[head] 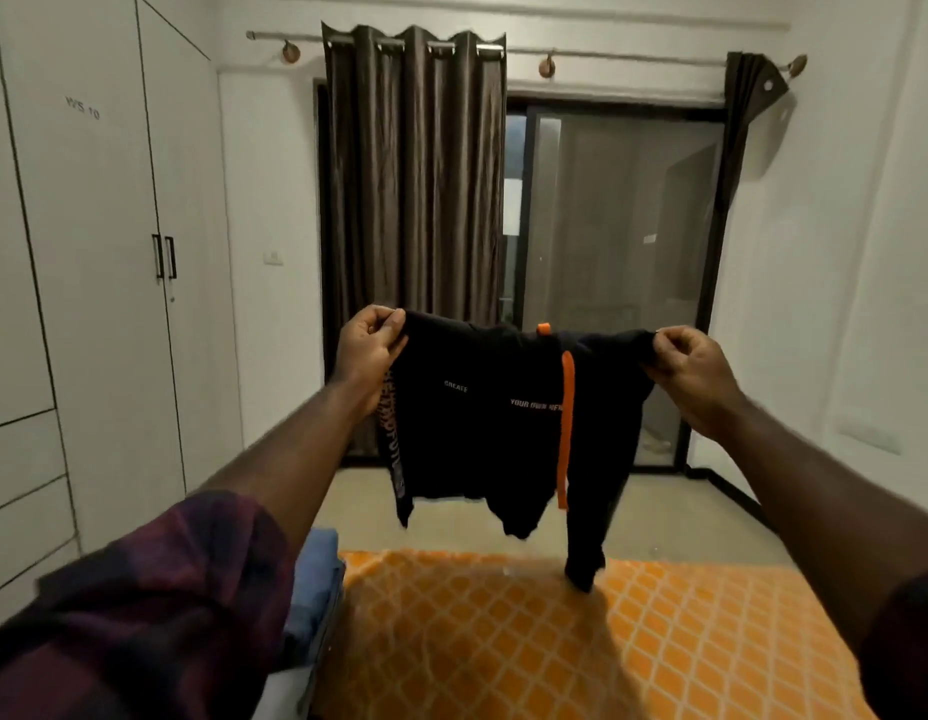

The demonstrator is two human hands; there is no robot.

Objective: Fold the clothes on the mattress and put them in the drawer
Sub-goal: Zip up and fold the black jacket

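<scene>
A top corner of the black printed cloth garment with the orange drawstring (482, 418) was pinched by the left hand (371, 345), fingers curled, at centre frame. The opposite corner was pinched likewise by the right hand (690, 371). The garment was held in the air above the orange lattice-patterned mattress (555, 641). A neat fold would probably be helped if it were drawn taut, then laid flat there. At lower left, the white wardrobe drawers (25, 485) were shut, so their contents could not be told. A stack of blue fabric (316, 579) was seen just beside the mattress.
</scene>
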